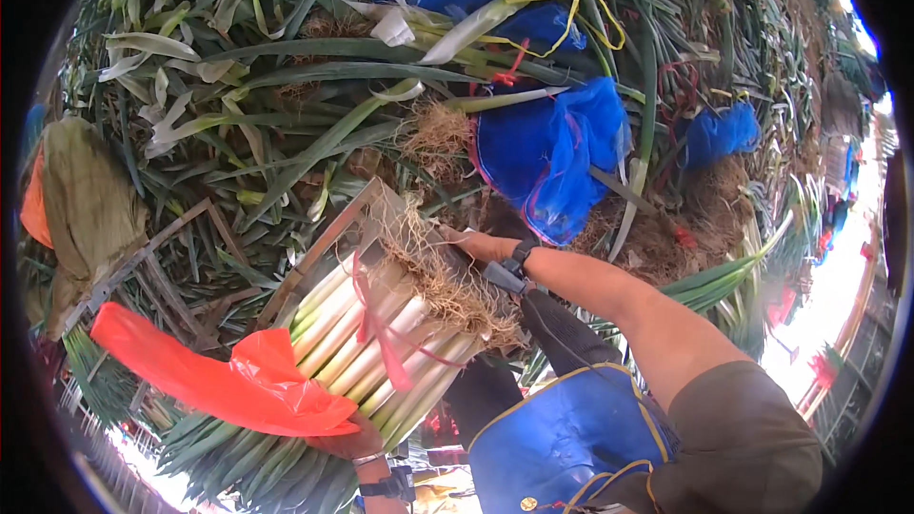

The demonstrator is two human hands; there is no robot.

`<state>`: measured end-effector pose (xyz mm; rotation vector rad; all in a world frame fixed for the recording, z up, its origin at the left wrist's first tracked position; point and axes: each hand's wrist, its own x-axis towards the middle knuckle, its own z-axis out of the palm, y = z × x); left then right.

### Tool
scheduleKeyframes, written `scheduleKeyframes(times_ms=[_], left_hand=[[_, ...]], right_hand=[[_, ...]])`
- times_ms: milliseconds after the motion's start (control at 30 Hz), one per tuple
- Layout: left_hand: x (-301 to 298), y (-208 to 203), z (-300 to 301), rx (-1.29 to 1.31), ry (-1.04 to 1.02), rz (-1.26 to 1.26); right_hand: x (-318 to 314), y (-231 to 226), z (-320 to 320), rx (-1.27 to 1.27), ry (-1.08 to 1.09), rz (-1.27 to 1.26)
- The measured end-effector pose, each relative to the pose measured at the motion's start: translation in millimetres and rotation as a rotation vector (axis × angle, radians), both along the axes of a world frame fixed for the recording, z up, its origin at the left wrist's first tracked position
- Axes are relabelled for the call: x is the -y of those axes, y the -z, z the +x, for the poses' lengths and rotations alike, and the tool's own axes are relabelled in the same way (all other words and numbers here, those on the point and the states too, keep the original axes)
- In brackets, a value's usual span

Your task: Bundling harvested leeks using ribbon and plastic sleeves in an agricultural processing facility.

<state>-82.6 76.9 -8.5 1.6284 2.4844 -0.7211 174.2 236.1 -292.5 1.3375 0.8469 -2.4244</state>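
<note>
A thick bundle of leeks (381, 328) lies slantwise in front of me, its roots (438, 286) toward the upper right and its green leaves (252, 466) toward the lower left. Pink-red ribbon (378, 328) crosses the white stalks. Beneath the lower edge of a red plastic sheet or bag (276, 390), my left hand (354, 440) grips the side of the bundle; the plastic covers most of its fingers. My right hand (481, 246) reaches against the root end, fingers stretched out, partly hidden by the roots.
A wooden frame (314, 252) stands beside the bundle. Loose leeks (333, 71) heap across the far side, with blue mesh bags (562, 157) among them. A brownish sack (90, 200) lies at left. A blue apron (571, 438) covers my lap.
</note>
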Motion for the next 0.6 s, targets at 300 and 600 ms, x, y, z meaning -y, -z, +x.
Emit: scheduleKeyframes(times_ms=[300, 600], left_hand=[[-1.8, 2.0, 5.4, 0.027, -0.005, 0.078], [23.0, 14.6, -11.5, 0.019, 0.064, 0.182]], right_hand=[[22.7, 30.1, 6.7, 0.170, 0.117, -0.039], [26.2, 19.9, 1.9, 0.107, 0.176, 0.099]])
